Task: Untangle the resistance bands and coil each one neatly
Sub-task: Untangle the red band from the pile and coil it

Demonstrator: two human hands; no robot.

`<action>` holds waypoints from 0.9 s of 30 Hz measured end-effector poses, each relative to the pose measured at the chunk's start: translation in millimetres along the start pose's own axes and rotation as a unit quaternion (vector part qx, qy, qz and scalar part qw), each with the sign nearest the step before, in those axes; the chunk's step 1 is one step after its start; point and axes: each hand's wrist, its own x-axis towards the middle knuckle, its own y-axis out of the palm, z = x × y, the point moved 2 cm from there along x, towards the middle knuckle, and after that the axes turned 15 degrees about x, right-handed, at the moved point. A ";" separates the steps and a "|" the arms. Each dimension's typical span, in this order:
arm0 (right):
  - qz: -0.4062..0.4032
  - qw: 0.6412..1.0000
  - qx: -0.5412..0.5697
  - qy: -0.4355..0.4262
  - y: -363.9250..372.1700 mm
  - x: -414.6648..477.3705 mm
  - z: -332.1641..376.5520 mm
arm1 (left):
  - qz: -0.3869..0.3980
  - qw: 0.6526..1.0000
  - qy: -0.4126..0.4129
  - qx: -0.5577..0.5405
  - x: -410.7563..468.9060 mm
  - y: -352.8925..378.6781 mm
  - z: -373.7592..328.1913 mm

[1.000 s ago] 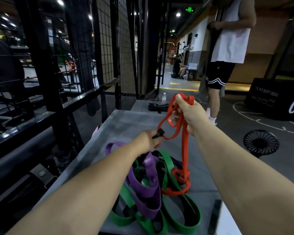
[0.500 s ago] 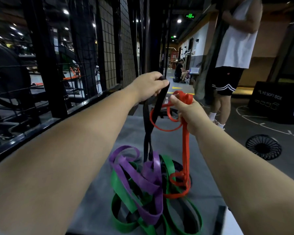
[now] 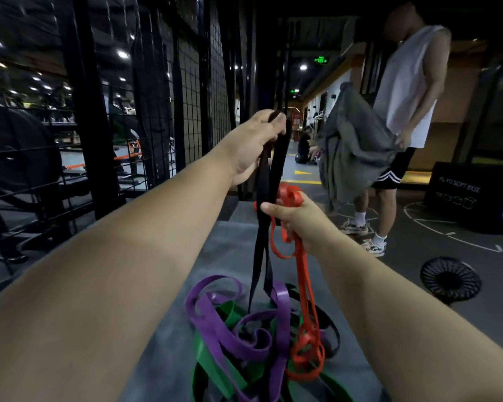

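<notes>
A tangle of resistance bands lies on a grey bench (image 3: 224,250): a purple band (image 3: 224,335), a green band (image 3: 212,369), a red band (image 3: 305,285) and a black band (image 3: 266,216). My left hand (image 3: 259,140) is raised high and grips the top of the black band, which hangs taut down into the pile. Lower and to the right, my right hand (image 3: 296,219) holds a bunch of red band loops; the rest of the red band trails down into the tangle.
A black wire cage wall (image 3: 163,111) runs along the left. A person in a white top (image 3: 404,91) stands at the right holding a grey cloth. A black soft box (image 3: 471,198) and a round black fan (image 3: 450,281) are on the floor.
My left hand has lifted the black band much higher out of the pile, pulling it taut. My right hand keeps the red loops and has stayed at about the same height.
</notes>
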 end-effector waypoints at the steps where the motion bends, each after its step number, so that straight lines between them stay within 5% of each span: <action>1: -0.003 1.000 0.013 0.000 -0.1 0.0 -1.0 | -0.005 1.000 -0.002 0.001 0.3 -2.5 -1.7; 8: -0.080 0.994 0.079 0.009 -9.0 0.0 -1.6 | -0.034 0.993 -0.045 -0.105 -5.5 -14.9 13.8; 16: 0.056 0.998 0.033 0.024 9.2 -2.6 1.1 | -0.022 0.978 -0.043 -0.201 -3.4 -3.3 7.7; 22: -0.032 0.997 -0.058 -0.042 8.4 2.4 7.5 | -0.080 0.965 -0.021 -0.247 2.6 -11.3 -12.6; 27: -0.104 0.992 -0.065 -0.030 -3.7 1.9 14.9 | -0.161 0.954 -0.144 -0.206 -4.9 -20.0 21.5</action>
